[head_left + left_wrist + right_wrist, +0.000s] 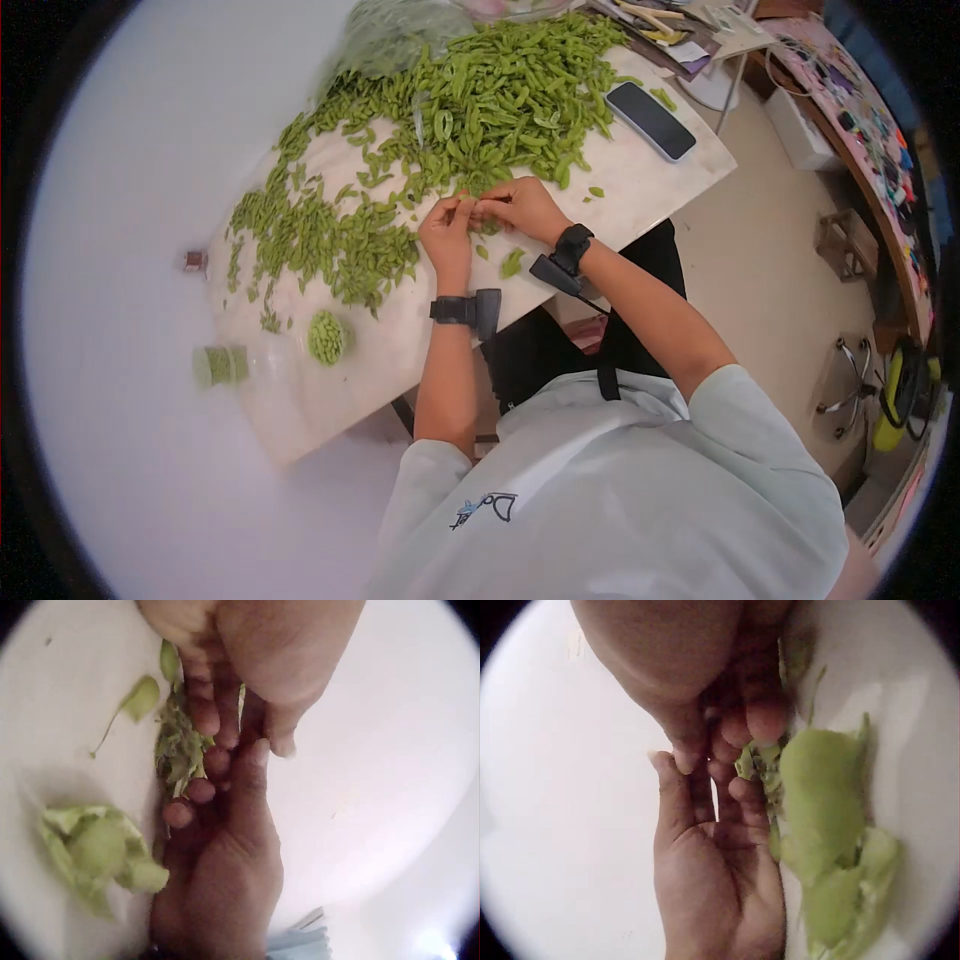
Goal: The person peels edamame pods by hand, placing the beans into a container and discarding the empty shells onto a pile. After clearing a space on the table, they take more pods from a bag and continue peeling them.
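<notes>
In the head view my left hand (446, 228) and right hand (530, 210) meet at the near edge of a big heap of green pea pods (510, 100). Fingertips of both hands pinch a small pea pod (464, 197), mostly hidden by the fingers. Thumbs and curled fingers come together in both wrist views. Beside them, an opened pod (97, 851) lies on the table in the left wrist view. A larger green pod (825, 802) shows close up in the right wrist view.
More pods (340, 235) spread over the table's left side. A cup of shelled peas (326, 337) stands near the front left, with another clear container (220, 366) beyond. A phone (650, 121) lies at the right, below papers (690, 52). A plastic bag (390, 40) is behind.
</notes>
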The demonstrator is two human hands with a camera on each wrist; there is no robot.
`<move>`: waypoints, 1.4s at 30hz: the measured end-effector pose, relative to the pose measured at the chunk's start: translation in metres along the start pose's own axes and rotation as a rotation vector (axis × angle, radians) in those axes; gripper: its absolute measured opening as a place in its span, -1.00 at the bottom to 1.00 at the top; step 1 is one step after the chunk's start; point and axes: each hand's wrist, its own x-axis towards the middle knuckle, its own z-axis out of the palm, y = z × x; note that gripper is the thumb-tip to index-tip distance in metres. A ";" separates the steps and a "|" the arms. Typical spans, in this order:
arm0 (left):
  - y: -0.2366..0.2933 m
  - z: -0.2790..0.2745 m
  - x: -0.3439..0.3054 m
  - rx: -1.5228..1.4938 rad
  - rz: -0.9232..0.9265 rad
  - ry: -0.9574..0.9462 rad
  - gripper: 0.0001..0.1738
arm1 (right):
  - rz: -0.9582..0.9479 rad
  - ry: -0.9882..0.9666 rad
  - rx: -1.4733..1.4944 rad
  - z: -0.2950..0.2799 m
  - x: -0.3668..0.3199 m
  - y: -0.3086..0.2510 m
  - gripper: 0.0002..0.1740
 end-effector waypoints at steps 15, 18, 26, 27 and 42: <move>0.002 0.005 0.001 0.006 -0.011 0.069 -0.74 | -0.092 0.010 -0.022 -0.005 0.003 0.004 -0.70; 0.007 0.008 0.001 0.066 -0.020 0.112 -0.80 | -0.070 0.008 -0.078 -0.004 0.006 0.005 -0.70; -0.009 0.001 0.002 0.031 0.028 0.063 -0.85 | -0.180 0.081 -0.065 0.002 0.011 0.019 -0.68; -0.010 0.001 0.004 0.045 0.031 0.049 -0.85 | -0.170 0.089 -0.072 0.001 0.013 0.022 -0.67; 0.002 -0.002 -0.002 0.064 0.037 -0.028 -0.86 | -0.151 0.045 -0.107 0.000 0.005 0.007 -0.72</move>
